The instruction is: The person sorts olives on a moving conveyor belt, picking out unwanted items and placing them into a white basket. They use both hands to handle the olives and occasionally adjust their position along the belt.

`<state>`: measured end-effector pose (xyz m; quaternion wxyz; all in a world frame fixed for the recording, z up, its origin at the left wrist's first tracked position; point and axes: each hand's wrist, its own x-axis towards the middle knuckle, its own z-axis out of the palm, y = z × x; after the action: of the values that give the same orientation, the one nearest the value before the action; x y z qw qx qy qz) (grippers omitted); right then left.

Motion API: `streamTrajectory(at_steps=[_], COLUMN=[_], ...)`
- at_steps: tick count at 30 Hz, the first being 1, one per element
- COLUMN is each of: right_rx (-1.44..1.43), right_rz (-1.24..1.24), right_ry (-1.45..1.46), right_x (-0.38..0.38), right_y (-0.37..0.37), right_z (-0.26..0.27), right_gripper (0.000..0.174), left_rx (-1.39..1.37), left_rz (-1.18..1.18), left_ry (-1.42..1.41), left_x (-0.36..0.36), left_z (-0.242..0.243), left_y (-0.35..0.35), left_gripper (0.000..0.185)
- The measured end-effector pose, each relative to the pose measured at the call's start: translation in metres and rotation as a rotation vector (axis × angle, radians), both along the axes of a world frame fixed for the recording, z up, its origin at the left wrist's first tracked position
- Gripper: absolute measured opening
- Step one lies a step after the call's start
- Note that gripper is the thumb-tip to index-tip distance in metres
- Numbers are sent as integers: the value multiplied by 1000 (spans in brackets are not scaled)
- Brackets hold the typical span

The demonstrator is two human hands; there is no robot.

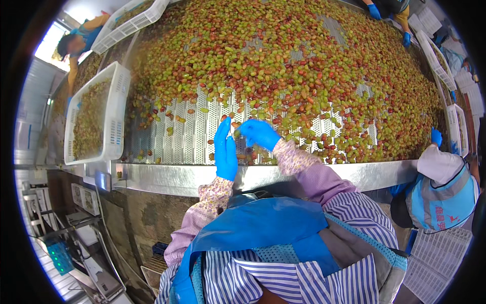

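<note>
Loose green and red grapes (273, 68) lie in a wide layer over a perforated metal conveyor belt (186, 131) in front of me. My left hand (226, 150), in a blue glove, is held upright on its edge above the near side of the belt, its fingers extended and close together. Just right of it, my right hand (260, 133), also blue-gloved and slightly blurred, has bent fingers pointing at my left hand. A few grapes lie between and under the hands. Whether the right fingers hold a grape cannot be told.
A metal rim (163, 178) runs along the belt's near edge. A white plastic crate (114, 114) of grapes stands at the left, another crate (133, 28) behind it. A co-worker in a blue vest (442, 197) is at the right; other people stand at the far corners. Stacked crates (436, 258) are lower right.
</note>
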<state>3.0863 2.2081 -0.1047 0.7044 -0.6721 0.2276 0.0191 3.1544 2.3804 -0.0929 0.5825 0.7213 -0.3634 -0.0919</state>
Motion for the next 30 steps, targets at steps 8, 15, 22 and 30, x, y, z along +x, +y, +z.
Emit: streamTrajectory(at_steps=[8,15,22,30], right_rx=[763,-29,-1039,-1243], right_rz=[97,129,464,-385], right_ry=[-303,-155,-424,347], right_x=[12,28,9,-18], right_y=[55,71,85,-53], right_z=[38,42,35,-9], right_gripper=[33,29,47,46], left_rx=[-94,-385,-721,-788], left_rz=[-150,-132,-375,-431], left_ry=[798,1407,1810,1966], left_x=[35,40,40,75], left_z=[-42,-23,-42,1], left_y=[24,33,60,102], left_gripper=[64,75,52,46])
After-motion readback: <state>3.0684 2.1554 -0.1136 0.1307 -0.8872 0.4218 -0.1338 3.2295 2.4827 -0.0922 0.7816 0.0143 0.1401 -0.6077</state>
